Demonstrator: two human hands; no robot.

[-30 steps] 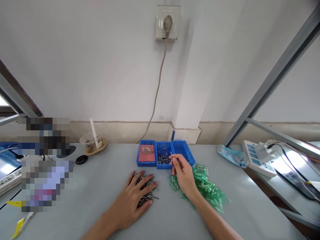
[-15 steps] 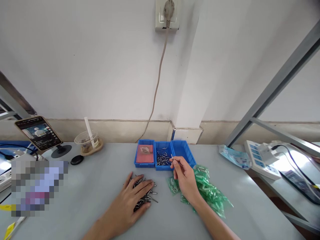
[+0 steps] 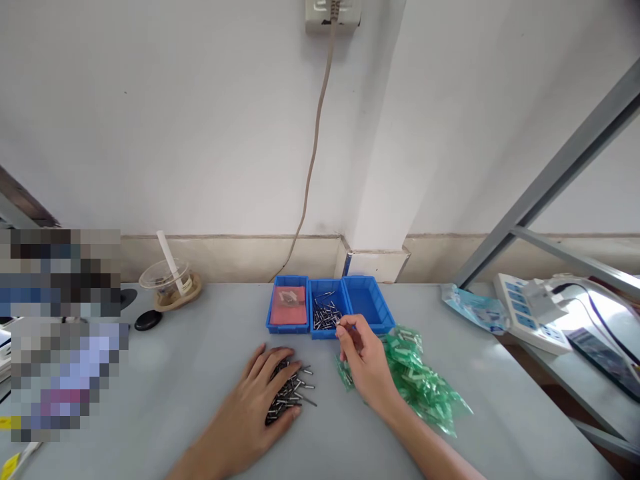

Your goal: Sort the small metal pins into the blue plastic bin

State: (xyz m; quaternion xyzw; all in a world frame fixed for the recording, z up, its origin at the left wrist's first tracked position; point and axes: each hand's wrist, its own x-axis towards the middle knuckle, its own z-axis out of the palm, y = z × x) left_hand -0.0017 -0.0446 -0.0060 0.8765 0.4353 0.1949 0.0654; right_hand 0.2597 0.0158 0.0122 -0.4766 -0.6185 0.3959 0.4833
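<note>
My left hand [image 3: 260, 403] lies spread over a heap of small metal pins [image 3: 291, 393] on the table, its fingers apart and partly covering them. At the front edge of the middle blue bin [image 3: 327, 335], my right hand [image 3: 364, 357] has its thumb and fingertips pinched together; whatever is between them is too small or hidden to make out. Similar pins [image 3: 326, 313] fill the bottom of that bin. Green plastic bags [image 3: 423, 390] with small parts inside lie beside and partly behind my right wrist.
The left blue bin [image 3: 289, 328] holds a pink packet [image 3: 289, 313]. A third blue bin [image 3: 369, 303] adjoins on the right. Farther left are a black round object [image 3: 149, 320] and a cup with a straw [image 3: 170, 273]. A blue packet [image 3: 475, 310] and power strip [image 3: 530, 313] are at right.
My right hand has dipped slightly, and the pin that stuck up from its fingertips no longer shows. My left hand stays on the heap. The view has tilted down a little.
</note>
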